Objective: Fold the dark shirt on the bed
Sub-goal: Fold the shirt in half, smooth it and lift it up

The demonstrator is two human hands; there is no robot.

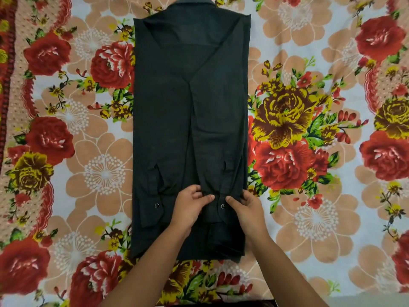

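**Head view.** The dark shirt (pixel 190 120) lies flat and lengthwise at the centre of the floral bedspread (pixel 314 220), with its collar (pixel 192 1) at 12 o'clock and its hem (pixel 177 255) at 6 o'clock. Both sides are turned inward to give a long rectangle, and two sleeves run down the back.

My left hand (pixel 190 204) and right hand (pixel 244 208) meet below the shirt's centre, toward 6 o'clock, on the held sleeve (pixel 212 151). Each thumb lies on top with the curled fingers closing against it, pinching the sleeve's cloth on either side of its metal snap (pixel 222 206). The second sleeve (pixel 155 185), toward 7 o'clock, lies untouched with its own snap (pixel 157 205) showing.

**Step in hand, as I judge it:** straightening this sleeve parallel to the shirt's long edge before the hem is brought up. To do it well I would:
- keep both pinches shallow, taking only the sleeve layer;
- draw the cuff (pixel 215 214) toward 6 o'clock until the gathers above it flatten;
- set it down inside the rectangle's 3 o'clock edge.

Lifting the layer beneath would likely disturb the side fold.

**Material.** The shirt is thin, matte, limp cloth that creases readily, and soft wrinkles bunch just above the thumbs. The cuffs look like stiffer doubled bands. The bedspread is smooth printed fabric with red and yellow roses on a pale ground.
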